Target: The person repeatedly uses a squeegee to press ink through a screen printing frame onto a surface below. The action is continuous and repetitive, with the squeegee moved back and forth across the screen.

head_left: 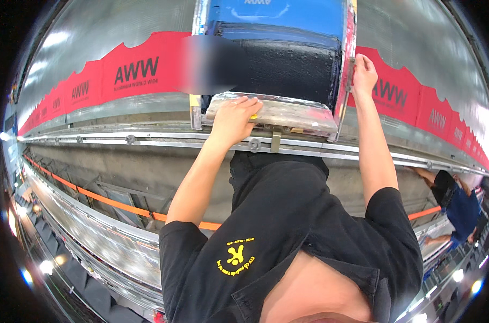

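In front of me lies a screen-printing frame with metal sides smeared with ink. Its far part is blue, and a wide band of wet black ink covers the nearer part. A worn, pale squeegee lies across the near end. My left hand is closed over the squeegee's left part, its thumb hidden underneath. At the frame's right side, my right hand has its fingers curled round the outer edge. A blurred patch hides the frame's left middle.
Red printed fabric panels lie in a row on the long grey table, both sides of the frame. A metal rail runs along its near edge. Behind me are an orange strip and another table. Another person is at the right.
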`<state>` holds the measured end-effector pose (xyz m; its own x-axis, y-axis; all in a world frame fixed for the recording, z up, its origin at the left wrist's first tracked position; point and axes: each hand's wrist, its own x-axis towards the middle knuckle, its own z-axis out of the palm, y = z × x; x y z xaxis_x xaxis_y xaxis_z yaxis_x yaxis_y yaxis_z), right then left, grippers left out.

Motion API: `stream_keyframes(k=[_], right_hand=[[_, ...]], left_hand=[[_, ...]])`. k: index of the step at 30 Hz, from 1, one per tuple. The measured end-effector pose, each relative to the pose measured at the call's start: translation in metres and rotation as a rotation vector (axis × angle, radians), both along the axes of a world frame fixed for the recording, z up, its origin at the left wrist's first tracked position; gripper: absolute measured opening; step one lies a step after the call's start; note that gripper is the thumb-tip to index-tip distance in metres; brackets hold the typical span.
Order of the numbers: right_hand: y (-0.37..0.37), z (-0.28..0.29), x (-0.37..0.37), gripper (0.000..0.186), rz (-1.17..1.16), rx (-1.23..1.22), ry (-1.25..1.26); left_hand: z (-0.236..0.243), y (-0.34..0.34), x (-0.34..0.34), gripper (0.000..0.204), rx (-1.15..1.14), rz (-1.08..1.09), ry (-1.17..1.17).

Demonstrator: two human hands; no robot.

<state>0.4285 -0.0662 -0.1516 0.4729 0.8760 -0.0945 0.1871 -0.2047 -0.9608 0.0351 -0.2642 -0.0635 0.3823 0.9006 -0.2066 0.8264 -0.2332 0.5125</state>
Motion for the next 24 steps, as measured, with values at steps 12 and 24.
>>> stream_keyframes(k=[12, 24], right_hand=[[0.017, -0.017, 0.003, 0.031, 0.045, -0.058, -0.276], [0.052, 0.03, -0.008, 0.06, 0.098, -0.017, -0.555]], left_hand=[[0.014, 0.119, -0.015, 0.043, 0.047, -0.041, -0.036], [-0.001, 0.292, -0.025, 0.054, -0.055, -0.145, 0.208]])
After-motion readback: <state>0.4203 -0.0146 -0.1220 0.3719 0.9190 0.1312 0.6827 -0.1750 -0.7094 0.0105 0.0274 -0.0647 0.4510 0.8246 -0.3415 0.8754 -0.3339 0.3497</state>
